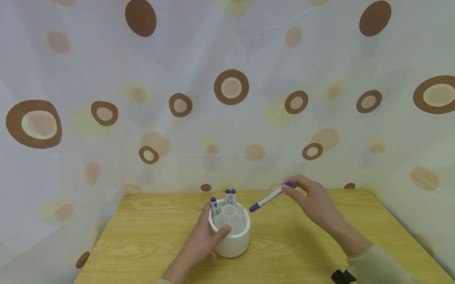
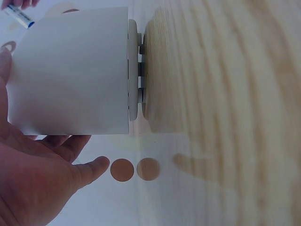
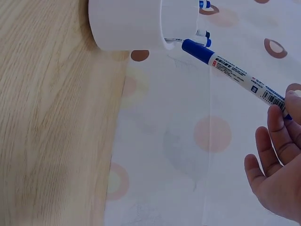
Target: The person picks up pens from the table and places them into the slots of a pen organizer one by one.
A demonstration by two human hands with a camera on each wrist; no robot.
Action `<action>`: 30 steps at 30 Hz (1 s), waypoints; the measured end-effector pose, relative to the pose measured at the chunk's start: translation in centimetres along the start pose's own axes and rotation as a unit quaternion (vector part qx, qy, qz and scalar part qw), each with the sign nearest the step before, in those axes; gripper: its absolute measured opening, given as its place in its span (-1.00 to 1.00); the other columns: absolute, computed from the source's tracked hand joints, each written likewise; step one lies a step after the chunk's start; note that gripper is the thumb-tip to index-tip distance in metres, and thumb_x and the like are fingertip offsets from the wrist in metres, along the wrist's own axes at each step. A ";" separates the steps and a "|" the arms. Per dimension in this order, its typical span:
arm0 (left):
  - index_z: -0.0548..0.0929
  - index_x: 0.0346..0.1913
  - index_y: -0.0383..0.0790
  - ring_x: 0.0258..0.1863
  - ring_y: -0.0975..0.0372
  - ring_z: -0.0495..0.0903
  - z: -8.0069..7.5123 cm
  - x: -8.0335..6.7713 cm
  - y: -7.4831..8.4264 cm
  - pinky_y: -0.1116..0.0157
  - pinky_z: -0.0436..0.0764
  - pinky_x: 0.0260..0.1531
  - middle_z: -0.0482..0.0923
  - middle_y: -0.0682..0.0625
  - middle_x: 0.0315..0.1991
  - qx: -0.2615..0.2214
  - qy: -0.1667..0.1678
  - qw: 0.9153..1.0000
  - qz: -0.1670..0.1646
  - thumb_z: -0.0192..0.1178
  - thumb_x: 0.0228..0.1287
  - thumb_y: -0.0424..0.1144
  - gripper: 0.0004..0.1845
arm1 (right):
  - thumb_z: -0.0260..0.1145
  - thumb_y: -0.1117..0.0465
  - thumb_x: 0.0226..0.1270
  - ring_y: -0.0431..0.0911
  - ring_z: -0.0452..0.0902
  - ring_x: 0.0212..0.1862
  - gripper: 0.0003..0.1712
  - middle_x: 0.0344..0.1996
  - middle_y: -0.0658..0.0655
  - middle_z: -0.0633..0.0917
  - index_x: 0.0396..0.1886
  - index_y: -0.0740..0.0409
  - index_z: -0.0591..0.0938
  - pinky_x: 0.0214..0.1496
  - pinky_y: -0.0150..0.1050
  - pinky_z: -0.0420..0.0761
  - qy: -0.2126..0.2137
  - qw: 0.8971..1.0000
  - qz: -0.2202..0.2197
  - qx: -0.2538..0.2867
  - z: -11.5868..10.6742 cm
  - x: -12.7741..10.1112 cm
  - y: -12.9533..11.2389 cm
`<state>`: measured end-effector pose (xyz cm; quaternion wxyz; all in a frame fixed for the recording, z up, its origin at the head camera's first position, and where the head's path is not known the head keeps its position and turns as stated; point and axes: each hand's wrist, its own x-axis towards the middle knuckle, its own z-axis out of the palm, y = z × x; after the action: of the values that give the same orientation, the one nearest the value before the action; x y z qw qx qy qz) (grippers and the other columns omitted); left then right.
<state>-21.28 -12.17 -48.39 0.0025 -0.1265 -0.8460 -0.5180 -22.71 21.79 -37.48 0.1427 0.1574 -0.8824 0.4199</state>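
Observation:
A white round pen holder (image 1: pixel 233 246) with several compartments stands on the wooden table. My left hand (image 1: pixel 200 246) grips its left side, thumb over the near rim; the left wrist view shows the holder's wall (image 2: pixel 70 70) and its base. Two blue-ended markers and one dark-ended marker (image 1: pixel 227 196) stand in compartments at its left and back. To the right, my right hand (image 1: pixel 315 203) pinches a white whiteboard marker (image 3: pixel 240 77) by its far end. That marker slants down, its blue cap (image 1: pixel 254 207) pointing at the holder, just off the right rim.
Around the holder lies the wooden tabletop (image 1: pixel 141 245). A pale curtain (image 1: pixel 194 55) with brown and beige spots hangs behind and along both sides. Something small and black (image 1: pixel 343 278) shows by the right sleeve at the near edge.

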 end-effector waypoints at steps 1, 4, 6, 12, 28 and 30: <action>-0.09 0.81 -0.21 0.66 -0.32 0.18 0.0 0.0 0.0 -0.42 0.18 0.55 0.09 -0.34 0.74 0.000 0.000 1.000 0.002 0.38 0.52 0.26 0.17 | 0.38 0.02 0.69 0.10 0.67 0.24 -0.77 -0.08 0.00 0.81 0.13 0.01 0.78 0.30 0.27 0.56 0.000 1.000 -0.004 -0.003 0.2 0.0 -0.2; -0.09 0.82 -0.19 0.66 -0.30 0.19 0.0 0.0 0.0 -0.41 0.19 0.56 0.09 -0.33 0.74 0.000 -0.003 1.000 0.000 0.37 0.51 0.27 0.17 | 0.39 0.04 0.69 0.01 0.67 0.12 -0.79 -0.12 -0.03 0.80 0.11 0.00 0.79 0.25 0.17 0.56 -0.003 1.000 -0.014 -0.006 0.7 0.1 -0.6; -0.09 0.82 -0.17 0.67 -0.30 0.19 0.0 0.1 0.0 -0.41 0.18 0.56 0.09 -0.32 0.75 -0.001 -0.004 1.000 0.000 0.37 0.51 0.28 0.16 | 0.39 0.05 0.69 -0.01 0.67 0.12 -0.81 -0.14 -0.04 0.80 0.10 -0.01 0.79 0.27 0.18 0.58 -0.006 1.000 -0.019 -0.008 1.0 0.2 -0.8; -0.09 0.82 -0.15 0.67 -0.28 0.18 0.1 0.2 -0.1 -0.39 0.16 0.57 0.10 -0.31 0.75 -0.004 -0.004 1.000 -0.001 0.37 0.51 0.28 0.16 | 0.40 0.04 0.68 0.01 0.64 0.10 -0.82 -0.17 -0.06 0.78 0.06 -0.02 0.80 0.31 0.23 0.57 -0.017 1.000 -0.024 -0.008 1.9 0.5 -1.2; -0.08 0.81 -0.19 0.65 -0.31 0.21 0.0 0.1 -0.2 -0.41 0.19 0.55 0.11 -0.33 0.74 0.008 0.001 1.000 0.004 0.38 0.50 0.28 0.17 | 0.44 0.01 0.64 -0.04 0.68 0.10 -0.81 -0.20 -0.14 0.76 0.03 -0.04 0.80 0.29 0.19 0.61 -0.041 0.999 -0.015 -0.005 4.8 1.5 -1.3; -0.07 0.81 -0.21 0.65 -0.32 0.22 0.0 0.0 -0.2 -0.42 0.20 0.55 0.11 -0.35 0.73 0.008 0.002 1.000 0.005 0.38 0.50 0.27 0.17 | 0.44 0.01 0.64 -0.05 0.68 0.09 -0.82 -0.20 -0.15 0.76 0.03 -0.04 0.80 0.28 0.18 0.62 -0.045 0.999 -0.016 -0.007 5.1 1.6 -1.4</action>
<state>-21.37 -12.29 -48.55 0.0081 -0.1295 -0.8494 -0.5116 -24.23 16.71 -39.00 0.1107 0.1887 -0.8881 0.4041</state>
